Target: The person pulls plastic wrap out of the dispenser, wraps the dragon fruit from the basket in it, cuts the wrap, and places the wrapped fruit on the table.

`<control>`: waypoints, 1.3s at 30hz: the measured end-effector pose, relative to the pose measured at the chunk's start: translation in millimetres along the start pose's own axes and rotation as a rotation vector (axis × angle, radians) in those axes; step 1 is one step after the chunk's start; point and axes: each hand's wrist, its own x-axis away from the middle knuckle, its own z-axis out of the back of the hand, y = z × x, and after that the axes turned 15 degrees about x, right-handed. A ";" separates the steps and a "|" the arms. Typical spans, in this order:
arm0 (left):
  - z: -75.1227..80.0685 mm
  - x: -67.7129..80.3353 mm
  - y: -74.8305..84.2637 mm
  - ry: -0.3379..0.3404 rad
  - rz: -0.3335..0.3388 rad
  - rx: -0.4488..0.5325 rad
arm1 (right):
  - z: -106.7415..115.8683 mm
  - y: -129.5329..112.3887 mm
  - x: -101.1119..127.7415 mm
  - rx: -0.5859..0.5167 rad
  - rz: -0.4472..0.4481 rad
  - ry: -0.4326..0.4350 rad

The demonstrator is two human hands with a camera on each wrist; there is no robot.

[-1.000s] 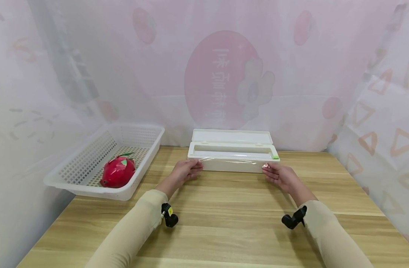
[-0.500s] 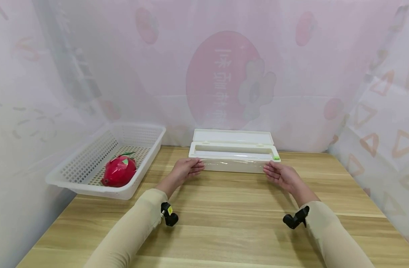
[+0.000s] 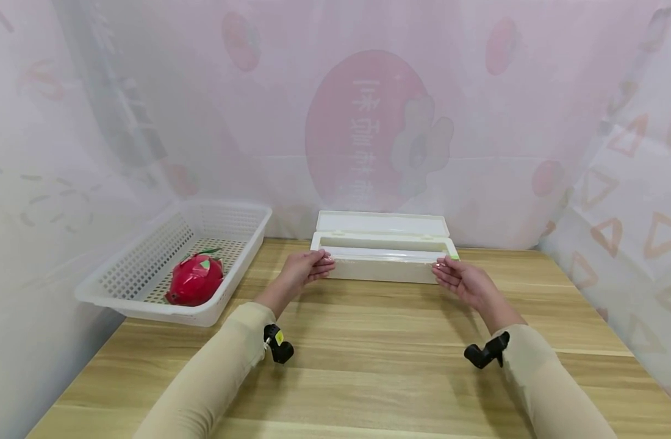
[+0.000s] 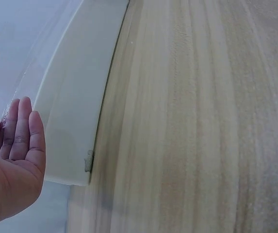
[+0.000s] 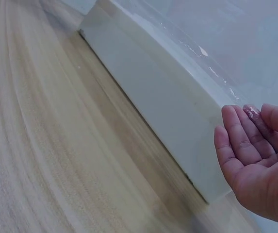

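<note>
Cling film (image 3: 383, 256) is pinched at its two front corners, one by the left hand (image 3: 305, 269) and one by the right hand (image 3: 460, 279), so the sheet is kept taut across the white dispenser box (image 3: 383, 270). Box and film lie at the far middle of the desk (image 3: 368, 366), long axis left to right, lid open toward the far side. A dragon fruit (image 3: 194, 280) is kept in the basket (image 3: 116, 299) at the left.

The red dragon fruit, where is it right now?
In the head view the red dragon fruit lies inside the white basket on the table's left side, left of the left hand and the white wrap box.
</note>
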 end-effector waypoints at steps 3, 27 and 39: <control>-1.8 -1.5 3.4 -0.007 -0.006 0.001 | -1.2 -4.4 0.9 -0.001 0.012 -0.003; -13.5 -3.5 32.0 -0.037 -0.028 0.022 | -6.3 -30.6 1.1 0.009 0.075 -0.019; -18.8 -1.5 45.8 -0.063 -0.044 0.008 | -7.3 -44.0 7.2 0.015 0.104 -0.040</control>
